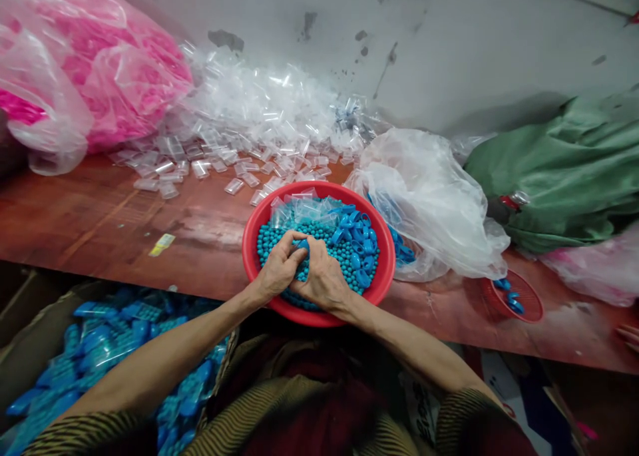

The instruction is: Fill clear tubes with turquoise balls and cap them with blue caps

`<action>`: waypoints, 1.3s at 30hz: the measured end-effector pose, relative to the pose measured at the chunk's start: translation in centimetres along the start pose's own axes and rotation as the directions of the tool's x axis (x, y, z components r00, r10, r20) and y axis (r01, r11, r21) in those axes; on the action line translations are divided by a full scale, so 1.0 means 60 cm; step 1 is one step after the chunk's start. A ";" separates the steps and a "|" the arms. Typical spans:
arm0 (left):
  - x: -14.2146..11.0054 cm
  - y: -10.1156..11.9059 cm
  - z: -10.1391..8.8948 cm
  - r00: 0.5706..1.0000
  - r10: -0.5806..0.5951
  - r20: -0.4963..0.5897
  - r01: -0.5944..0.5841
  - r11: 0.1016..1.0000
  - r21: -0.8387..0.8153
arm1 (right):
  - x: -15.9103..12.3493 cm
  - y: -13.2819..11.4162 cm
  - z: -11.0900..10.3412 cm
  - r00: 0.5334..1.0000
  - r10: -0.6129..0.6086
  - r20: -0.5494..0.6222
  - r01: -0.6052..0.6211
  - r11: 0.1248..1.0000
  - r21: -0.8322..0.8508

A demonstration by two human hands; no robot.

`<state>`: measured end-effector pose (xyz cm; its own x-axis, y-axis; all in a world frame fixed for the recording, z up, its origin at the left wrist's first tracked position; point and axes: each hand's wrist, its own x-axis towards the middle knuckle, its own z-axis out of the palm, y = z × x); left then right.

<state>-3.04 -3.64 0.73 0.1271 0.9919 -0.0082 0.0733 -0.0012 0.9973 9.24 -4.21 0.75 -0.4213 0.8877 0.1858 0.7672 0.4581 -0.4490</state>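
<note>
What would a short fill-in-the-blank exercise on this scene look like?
1. The left hand and right hand meet over a basin coloured ____.
2. The plastic bag at far left holds things coloured ____.
3. The heaped fabric at right is coloured ____.

Missing words: red; pink; green.

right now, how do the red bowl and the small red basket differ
The bowl is much larger than the basket. The bowl holds many teal beads, blue parts and clear pieces; the basket holds just a few blue pieces. The bowl's wall looks solid, while the basket's looks meshed. Both are red and round.
</note>
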 end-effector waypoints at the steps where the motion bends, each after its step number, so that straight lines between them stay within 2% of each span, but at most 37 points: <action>1: 0.000 0.000 0.000 1.000 0.009 -0.011 -0.008 1.000 0.021 | 0.002 0.000 0.001 1.000 0.006 0.005 -0.006 1.000 0.004; 3: 0.002 0.000 0.000 0.999 0.028 -0.030 -0.026 0.999 0.043 | 0.005 0.002 -0.001 1.000 0.016 0.007 -0.017 0.999 0.045; 6: 0.003 0.001 0.000 1.000 0.004 -0.024 -0.005 1.000 -0.012 | 0.007 0.013 -0.012 0.999 -0.001 0.042 -0.009 0.975 0.222; 8: 0.003 0.002 -0.001 0.999 -0.033 0.037 0.037 0.992 -0.120 | 0.005 0.024 -0.023 0.994 -0.015 0.108 -0.029 0.919 0.393; 11: 0.000 0.003 0.001 0.988 -0.068 0.141 0.106 0.955 -0.278 | -0.002 0.041 -0.039 0.968 -0.015 0.252 -0.148 0.776 0.613; 14: -0.005 0.008 0.000 0.976 -0.119 0.184 0.177 0.924 -0.339 | -0.010 0.057 -0.053 0.956 0.015 0.294 -0.220 0.700 0.679; 17: -0.016 0.026 -0.014 0.976 -0.149 0.161 0.192 0.932 -0.307 | -0.014 0.078 -0.064 0.966 0.040 0.257 -0.203 0.734 0.648; 20: -0.043 0.046 -0.058 0.982 -0.171 0.082 0.184 0.963 -0.195 | -0.013 0.101 -0.072 0.965 0.022 0.261 -0.167 0.819 0.549; 22: -0.071 0.050 -0.104 0.982 -0.186 -0.008 0.185 0.978 -0.095 | -0.010 0.113 -0.074 0.961 -0.004 0.276 -0.123 0.889 0.441; 24: -0.105 0.047 -0.156 0.965 -0.241 -0.102 0.247 0.968 0.050 | -0.005 0.120 -0.073 0.962 -0.031 0.273 -0.062 0.943 0.326; 26: -0.136 0.039 -0.204 0.936 -0.298 -0.187 0.334 0.920 0.207 | 0.005 0.120 -0.070 0.963 -0.048 0.265 -0.010 0.977 0.213; 29: -0.163 0.034 -0.244 0.909 -0.177 -0.378 0.365 0.775 0.516 | 0.028 0.109 -0.062 0.961 -0.065 0.267 0.051 0.997 0.059; 31: -0.160 0.037 -0.241 0.896 -0.029 -0.444 0.347 0.669 0.657 | 0.048 0.097 -0.053 0.950 -0.110 0.293 0.127 0.991 -0.038; 32: -0.152 0.039 -0.231 0.900 0.031 -0.435 0.313 0.648 0.694 | 0.058 0.090 -0.048 0.937 -0.146 0.319 0.180 0.980 -0.081; 34: -0.128 0.040 -0.201 0.934 0.103 -0.341 0.185 0.677 0.712 | 0.075 0.080 -0.036 0.892 -0.214 0.399 0.291 0.946 -0.142; 36: -0.098 0.035 -0.163 0.968 0.152 -0.198 0.032 0.712 0.701 | 0.084 0.075 -0.025 0.851 -0.250 0.462 0.361 0.917 -0.170; 39: -0.055 0.024 -0.112 0.967 0.255 -0.015 -0.164 0.665 0.728 | 0.083 0.080 -0.015 0.841 -0.253 0.479 0.370 0.914 -0.166</action>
<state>-10.00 -6.07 2.69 0.1271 0.9606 0.2471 0.7484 -0.2564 0.6117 11.23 2.46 0.32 -0.7798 0.6081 -0.1490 0.6260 0.7546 -0.1964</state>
